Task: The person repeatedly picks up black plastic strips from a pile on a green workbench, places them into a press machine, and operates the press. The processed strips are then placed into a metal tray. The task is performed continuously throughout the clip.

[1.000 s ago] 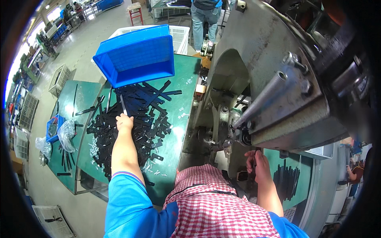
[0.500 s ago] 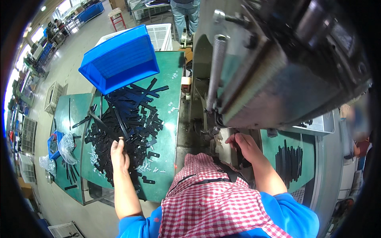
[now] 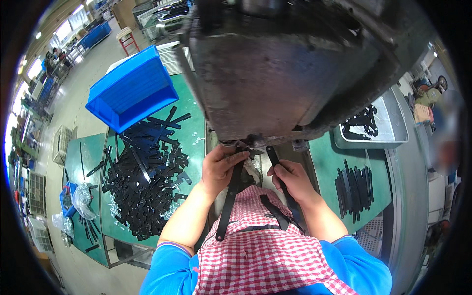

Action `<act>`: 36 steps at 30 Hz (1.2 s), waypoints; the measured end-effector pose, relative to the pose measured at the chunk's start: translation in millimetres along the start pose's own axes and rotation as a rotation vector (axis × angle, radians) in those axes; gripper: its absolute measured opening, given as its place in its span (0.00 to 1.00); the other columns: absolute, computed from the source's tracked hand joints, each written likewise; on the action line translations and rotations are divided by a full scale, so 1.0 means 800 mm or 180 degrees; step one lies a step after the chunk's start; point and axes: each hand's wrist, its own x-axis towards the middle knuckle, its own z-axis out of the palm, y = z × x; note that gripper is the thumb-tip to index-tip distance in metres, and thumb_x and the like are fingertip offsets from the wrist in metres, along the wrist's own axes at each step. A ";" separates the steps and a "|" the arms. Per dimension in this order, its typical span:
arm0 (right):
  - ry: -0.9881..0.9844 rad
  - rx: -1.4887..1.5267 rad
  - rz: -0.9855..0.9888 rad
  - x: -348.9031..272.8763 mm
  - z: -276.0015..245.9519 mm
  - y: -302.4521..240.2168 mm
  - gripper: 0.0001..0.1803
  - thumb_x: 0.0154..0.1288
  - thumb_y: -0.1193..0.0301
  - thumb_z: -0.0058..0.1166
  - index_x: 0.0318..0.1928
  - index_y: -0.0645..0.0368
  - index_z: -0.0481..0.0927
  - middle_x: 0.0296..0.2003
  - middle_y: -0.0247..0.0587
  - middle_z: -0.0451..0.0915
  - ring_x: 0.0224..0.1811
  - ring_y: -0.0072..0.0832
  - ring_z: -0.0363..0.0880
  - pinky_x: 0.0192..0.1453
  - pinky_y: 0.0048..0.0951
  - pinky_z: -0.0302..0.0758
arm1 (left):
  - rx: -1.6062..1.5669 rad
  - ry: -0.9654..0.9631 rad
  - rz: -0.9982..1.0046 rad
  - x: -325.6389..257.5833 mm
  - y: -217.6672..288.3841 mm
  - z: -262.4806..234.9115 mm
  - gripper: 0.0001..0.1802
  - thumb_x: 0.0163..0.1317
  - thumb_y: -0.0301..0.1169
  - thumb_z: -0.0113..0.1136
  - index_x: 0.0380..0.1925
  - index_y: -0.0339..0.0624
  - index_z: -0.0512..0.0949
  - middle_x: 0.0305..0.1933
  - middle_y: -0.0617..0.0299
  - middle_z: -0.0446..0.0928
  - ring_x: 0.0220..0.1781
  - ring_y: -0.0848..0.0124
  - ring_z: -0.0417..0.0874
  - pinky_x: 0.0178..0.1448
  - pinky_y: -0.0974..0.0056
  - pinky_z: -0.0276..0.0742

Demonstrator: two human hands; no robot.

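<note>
Below the big grey machine head (image 3: pixel 265 78), my left hand (image 3: pixel 217 171) is closed on a long black metal strip (image 3: pixel 227 211). The strip slants down toward my checked apron, and its lower end has a small hole. My right hand (image 3: pixel 295 183) grips a second black strip (image 3: pixel 272 156), whose holed upper end sticks out above my fingers. Both hands are close under the machine's lower edge, which partly hides the tips of my left fingers. On the green table at left lies a heap of black metal parts (image 3: pixel 142 191).
A blue bin (image 3: pixel 132 91) lies tipped behind the heap. At right, several black strips (image 3: pixel 354 189) lie side by side on a green surface, near a grey tray (image 3: pixel 371 142) of black parts. Clear plastic bags (image 3: pixel 82 199) sit far left.
My left hand has moved from the heap to the machine, bringing a black strip. My right hand now shows a strip in its grip. The view has shifted rightward.
</note>
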 end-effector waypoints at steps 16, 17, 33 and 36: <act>-0.0671 -0.0748 0.0284 0.045 0.023 0.012 0.14 0.69 0.67 0.42 0.31 0.65 0.74 0.19 0.34 0.73 0.19 0.17 0.70 0.21 0.20 0.63 | 0.0591 -0.0922 -0.0102 -0.081 0.017 -0.021 0.19 0.37 0.21 0.57 0.35 0.46 0.82 0.27 0.58 0.74 0.26 0.60 0.75 0.28 0.60 0.69; -0.0431 -0.0737 0.0295 0.047 0.018 0.014 0.14 0.68 0.66 0.42 0.32 0.65 0.75 0.20 0.35 0.74 0.19 0.17 0.72 0.21 0.20 0.64 | 0.0613 -0.0892 -0.0119 -0.085 0.020 -0.026 0.19 0.38 0.23 0.58 0.35 0.45 0.82 0.27 0.58 0.74 0.26 0.60 0.75 0.28 0.60 0.69; 0.0587 -0.4152 -0.1699 0.221 -0.040 0.135 0.21 0.65 0.60 0.39 0.53 0.59 0.70 0.56 0.50 0.68 0.57 0.43 0.65 0.58 0.39 0.63 | 0.1956 -0.0701 -0.2083 -0.227 -0.056 -0.112 0.17 0.52 0.24 0.55 0.45 0.42 0.74 0.40 0.53 0.74 0.43 0.57 0.77 0.46 0.60 0.74; 0.0452 -0.3231 -0.1275 0.207 -0.022 0.108 0.20 0.64 0.61 0.42 0.51 0.59 0.71 0.52 0.49 0.70 0.54 0.40 0.67 0.57 0.37 0.64 | 0.2219 -0.0918 -0.2083 -0.213 -0.095 -0.117 0.16 0.52 0.25 0.55 0.43 0.43 0.75 0.43 0.55 0.73 0.47 0.58 0.75 0.48 0.61 0.73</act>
